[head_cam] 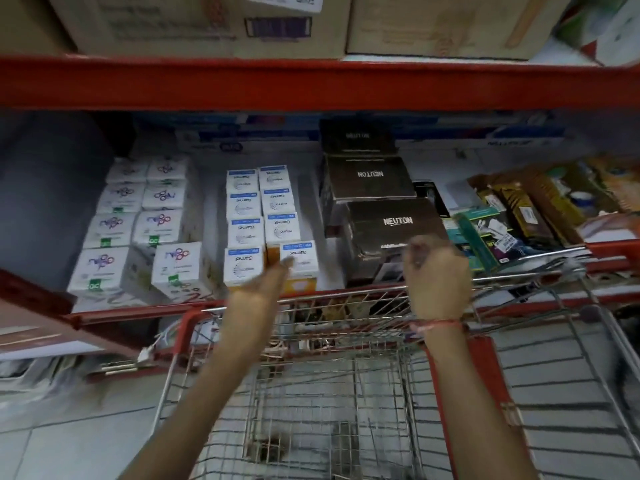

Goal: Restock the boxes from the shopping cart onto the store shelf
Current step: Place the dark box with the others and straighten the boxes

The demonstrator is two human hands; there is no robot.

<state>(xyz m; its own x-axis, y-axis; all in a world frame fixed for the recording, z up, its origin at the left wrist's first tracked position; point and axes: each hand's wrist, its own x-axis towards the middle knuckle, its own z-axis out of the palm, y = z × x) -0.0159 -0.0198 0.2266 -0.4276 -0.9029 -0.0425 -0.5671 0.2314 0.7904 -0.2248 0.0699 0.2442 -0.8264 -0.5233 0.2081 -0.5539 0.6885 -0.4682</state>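
The wire shopping cart (346,393) stands against the red store shelf (311,84), and no box shows in its basket. On the lower shelf, white Garnet boxes (244,206) stand in two rows. My left hand (263,285) reaches over the cart's far rim, its fingers on the left side of the front Garnet box (301,259), which sits slightly askew. Right of these, dark Neuton boxes (370,176) are stacked front to back. My right hand (436,275) is curled over the near edge of the front Neuton box (394,223). Motion blur hides the fingertips.
White boxes with a purple logo (138,216) fill the shelf's left side. Mixed packaged goods (519,209) lie at the right. Large cardboard cartons (207,22) sit on the upper shelf. A brown carton (41,327) juts out at the lower left. Tiled floor shows beneath the cart.
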